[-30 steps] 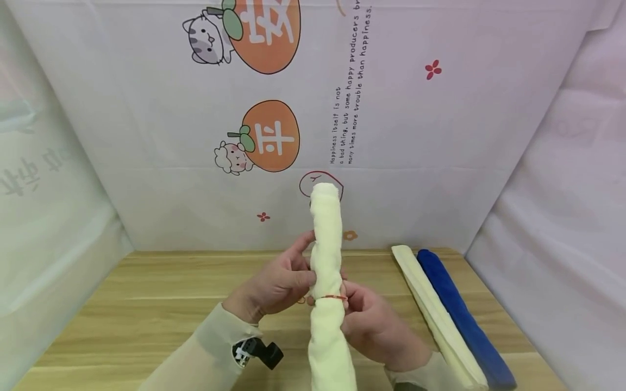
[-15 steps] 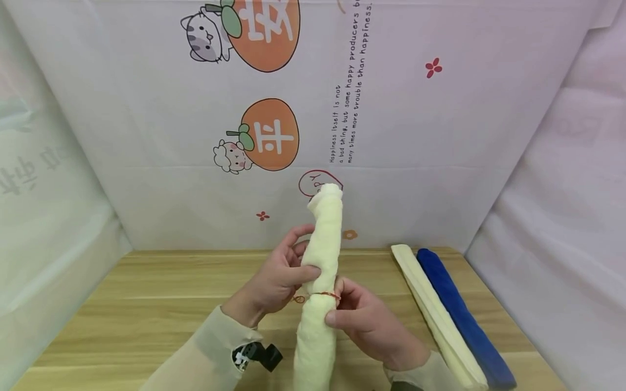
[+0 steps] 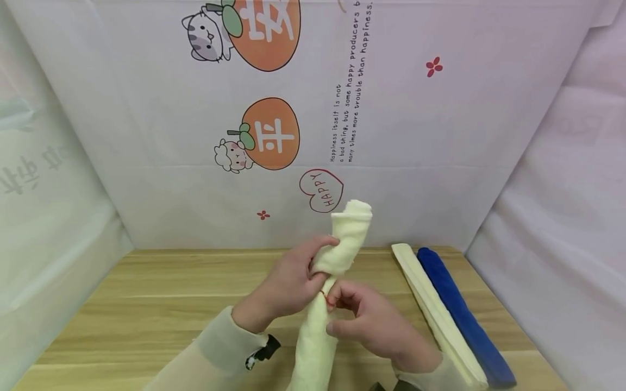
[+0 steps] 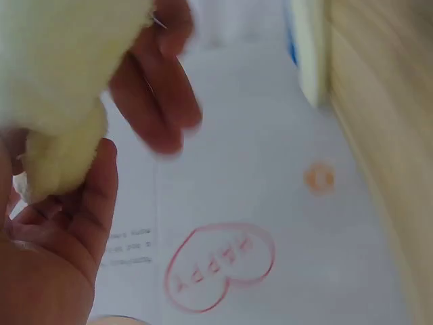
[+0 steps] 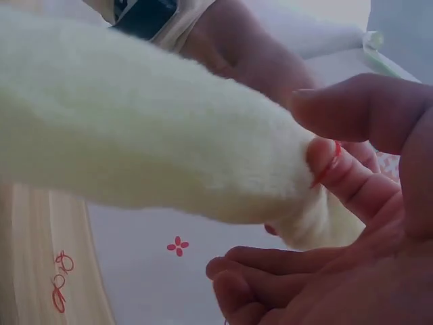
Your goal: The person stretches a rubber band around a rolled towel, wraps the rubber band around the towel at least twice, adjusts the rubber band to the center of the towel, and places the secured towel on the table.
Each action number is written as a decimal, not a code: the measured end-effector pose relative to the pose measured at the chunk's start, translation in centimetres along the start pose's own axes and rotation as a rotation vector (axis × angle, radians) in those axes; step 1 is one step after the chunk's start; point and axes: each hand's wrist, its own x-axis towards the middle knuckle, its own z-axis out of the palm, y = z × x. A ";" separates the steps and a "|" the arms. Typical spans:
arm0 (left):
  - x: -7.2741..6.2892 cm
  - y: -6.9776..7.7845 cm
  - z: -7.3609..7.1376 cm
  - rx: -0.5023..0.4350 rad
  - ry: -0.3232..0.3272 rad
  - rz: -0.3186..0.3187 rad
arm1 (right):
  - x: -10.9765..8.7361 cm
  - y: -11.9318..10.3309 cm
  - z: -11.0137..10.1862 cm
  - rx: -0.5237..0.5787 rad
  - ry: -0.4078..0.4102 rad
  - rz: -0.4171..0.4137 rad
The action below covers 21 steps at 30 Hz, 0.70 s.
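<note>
A cream rolled towel [image 3: 313, 347] stands tilted in front of me, its narrowed neck bound by a thin red rubber band [image 3: 324, 296]. Just above the band, my left hand [image 3: 283, 285] grips the towel, and the upper end leans right. My right hand [image 3: 374, 326] is beside the neck, its index finger hooked in the band. In the right wrist view, the band crosses that index finger [image 5: 328, 156] while the thumb stays apart from it. The left wrist view has the left hand [image 4: 54, 264] around the towel's narrow part.
A cream folded towel [image 3: 437, 309] and a blue one [image 3: 464, 315] lie side by side at the right of the wooden table [image 3: 122, 326]. Thin red loops [image 5: 61, 281] rest on the table in the right wrist view. A printed white cloth [image 3: 391, 119] hangs behind.
My left hand has closed around the towel above the band and squeezed it narrow. The towel's top has tipped right and lower. My right hand's finger has pulled the band a little outward.
</note>
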 end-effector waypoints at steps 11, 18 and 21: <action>0.1 -1.1 0.0 -0.282 -0.019 -0.152 | -0.9 -0.2 0.2 -0.147 -0.085 -0.050; -0.7 -2.0 -0.6 -1.106 -0.083 -0.269 | -0.8 0.0 0.1 0.349 0.014 -0.053; -1.2 -2.4 -0.5 -1.192 -0.258 -0.225 | -0.5 0.5 0.1 0.481 -0.072 -0.118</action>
